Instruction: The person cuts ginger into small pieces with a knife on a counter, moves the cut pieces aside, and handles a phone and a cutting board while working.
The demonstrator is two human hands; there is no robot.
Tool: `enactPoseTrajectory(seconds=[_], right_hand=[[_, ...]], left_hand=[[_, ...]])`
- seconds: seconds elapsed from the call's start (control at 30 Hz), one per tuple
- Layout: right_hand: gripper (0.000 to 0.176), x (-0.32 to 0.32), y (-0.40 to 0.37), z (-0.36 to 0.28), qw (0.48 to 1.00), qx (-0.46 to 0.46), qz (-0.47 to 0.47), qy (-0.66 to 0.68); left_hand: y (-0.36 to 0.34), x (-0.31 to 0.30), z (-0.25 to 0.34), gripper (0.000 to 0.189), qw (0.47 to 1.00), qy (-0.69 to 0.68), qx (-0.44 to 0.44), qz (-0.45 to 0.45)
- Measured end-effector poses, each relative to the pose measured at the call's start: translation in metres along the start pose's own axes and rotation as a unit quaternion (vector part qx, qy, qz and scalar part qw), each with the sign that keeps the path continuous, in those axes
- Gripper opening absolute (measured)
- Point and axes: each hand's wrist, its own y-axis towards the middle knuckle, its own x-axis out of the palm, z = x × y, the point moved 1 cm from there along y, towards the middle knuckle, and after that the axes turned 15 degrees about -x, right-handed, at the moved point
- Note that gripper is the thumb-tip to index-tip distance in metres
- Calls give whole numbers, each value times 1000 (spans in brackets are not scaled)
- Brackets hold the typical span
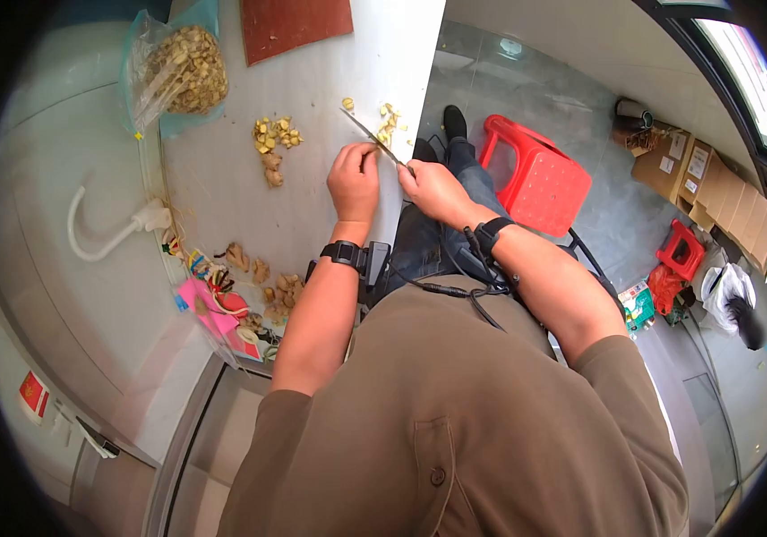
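My right hand [441, 192] grips a knife [364, 129], its thin blade pointing away and to the left over the table. Close beside the blade, my left hand [354, 183] is closed with its fingertips bent together; whatever they pinch is hidden. Cut yellow ginger pieces [389, 123] lie just past the blade near the table edge, and one slice [347, 104] rests by the knife tip. Left of my left hand is a pile of cut ginger [278, 134], with an unpeeled ginger root [272, 170] touching its near side.
A clear bag of ginger pieces [188, 72] stands at the far left, near a reddish-brown board [296, 27]. More whole ginger [285, 294] lies by my left forearm, beside a pink packet [204, 306]. A red stool [544, 183] stands on the floor to the right.
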Motion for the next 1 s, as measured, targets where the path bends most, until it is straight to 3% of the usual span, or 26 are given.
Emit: enactPoseTrajectory(seconds=[0.07,0.2,0.3,0.37,0.4,0.5,0.63,0.77,1.0], right_hand=[[45,-2,-2,-4,1000,-5,12,11],[45,-11,-4,-17,999,3,4,33],[43,-15,-8,-14,999,4,34,40],[43,-18,-11,-10,998,6,48,38],[42,-20,-13,-8,997,6,67,40],[41,-27,-17,-4,994,-2,98,41],[40,-34,-23,0,989,7,140,45],[38,-30,-25,8,992,-5,124,34],[37,-28,-22,2,995,-12,98,29]], left_hand=[[4,-5,-4,11,998,45,6,47],[12,-11,-3,16,998,48,-6,49],[17,-14,11,29,989,131,37,57],[21,-3,23,45,975,157,157,25],[24,3,24,56,969,179,171,9],[32,20,32,61,963,163,216,-14],[43,31,33,56,935,219,273,-62],[60,36,13,33,913,251,319,-29],[101,8,7,18,908,319,267,52]])
